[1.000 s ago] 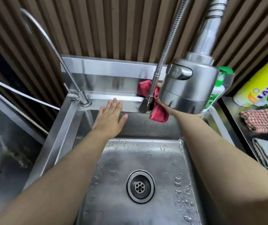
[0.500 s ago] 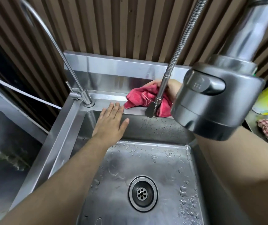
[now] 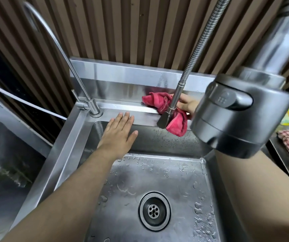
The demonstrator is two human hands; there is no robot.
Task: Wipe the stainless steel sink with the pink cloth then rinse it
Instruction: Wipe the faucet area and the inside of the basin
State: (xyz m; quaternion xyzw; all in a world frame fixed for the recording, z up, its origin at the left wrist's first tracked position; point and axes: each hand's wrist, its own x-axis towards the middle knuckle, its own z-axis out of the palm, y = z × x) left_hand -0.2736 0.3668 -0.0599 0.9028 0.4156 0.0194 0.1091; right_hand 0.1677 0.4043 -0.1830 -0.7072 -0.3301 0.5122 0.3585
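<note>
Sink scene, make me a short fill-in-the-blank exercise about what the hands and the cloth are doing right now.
1. The pink cloth is gripped by the ____ hand.
2. The left hand lies flat and open, holding ____.
3. The cloth is on the sink's ____ ledge, behind the hose.
4. The drain sits in the basin's ____.

Missing words: right; nothing; back; floor

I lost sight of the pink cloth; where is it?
In the head view, the pink cloth is bunched in the right hand on the sink's back ledge, behind the hose end.
</note>
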